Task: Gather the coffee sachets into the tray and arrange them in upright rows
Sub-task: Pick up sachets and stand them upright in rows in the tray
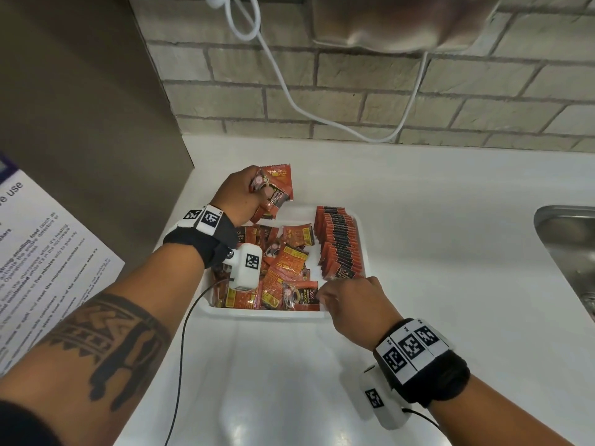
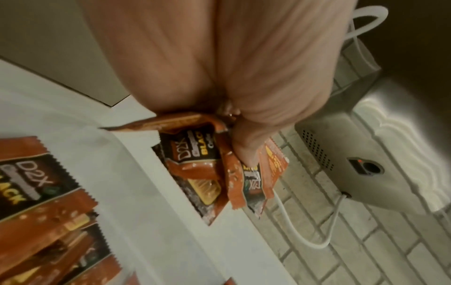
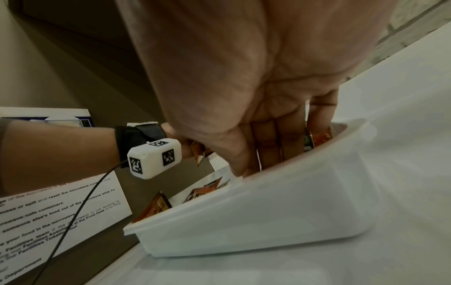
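Note:
A white tray sits on the counter. Along its right side stands an upright row of orange and black coffee sachets. Loose sachets lie jumbled in the left and middle of the tray. My left hand is raised over the tray's far left corner and grips a bunch of sachets, also seen in the left wrist view as the bunch under my fingers. My right hand reaches into the near right corner, fingertips at the edge of a flat sachet. The tray wall hides those fingertips.
A steel sink lies at the right edge of the counter. A wall-mounted appliance with a white cable hangs on the brick wall behind. A printed notice covers the surface at the left.

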A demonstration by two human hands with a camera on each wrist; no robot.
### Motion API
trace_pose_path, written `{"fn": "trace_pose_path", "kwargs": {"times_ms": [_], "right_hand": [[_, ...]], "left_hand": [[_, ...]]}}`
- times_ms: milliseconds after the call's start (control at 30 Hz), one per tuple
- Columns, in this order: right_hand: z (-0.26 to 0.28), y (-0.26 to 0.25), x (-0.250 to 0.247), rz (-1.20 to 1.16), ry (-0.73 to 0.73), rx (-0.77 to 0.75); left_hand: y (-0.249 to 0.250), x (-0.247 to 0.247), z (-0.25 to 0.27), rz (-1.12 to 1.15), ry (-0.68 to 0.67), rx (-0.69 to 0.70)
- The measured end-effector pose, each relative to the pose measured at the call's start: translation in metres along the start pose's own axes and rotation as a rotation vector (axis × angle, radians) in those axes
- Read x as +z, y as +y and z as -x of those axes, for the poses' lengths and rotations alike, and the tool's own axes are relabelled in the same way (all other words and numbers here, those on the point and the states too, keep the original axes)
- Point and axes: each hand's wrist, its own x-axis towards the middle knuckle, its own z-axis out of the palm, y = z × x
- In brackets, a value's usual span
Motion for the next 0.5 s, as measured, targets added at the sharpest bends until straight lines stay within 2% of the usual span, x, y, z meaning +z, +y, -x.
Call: {"fn": "trace_pose_path", "kwargs": {"times_ms": [100,300,400,500], "right_hand": [[0.002,0.001,-0.004,0.009,0.021,-0.01],[0.013,0.004,-0.021,-0.082,0.105,0.006],[0.006,-0.003,-0.031,-0.326,0.166,0.031],[-0.012,-0.018,-0.039,-0.527,0.084,0.061]], "left_hand": [[0.007,-0.004,0.003,0.122,0.013,-0.008],[0.011,0.0,0.026,0.552,0.024,-0.063],[0.017,0.011,0.04,0.732,0.036,-0.136],[0.023,0.024,0.047,0.961,0.048,-0.214]]}}
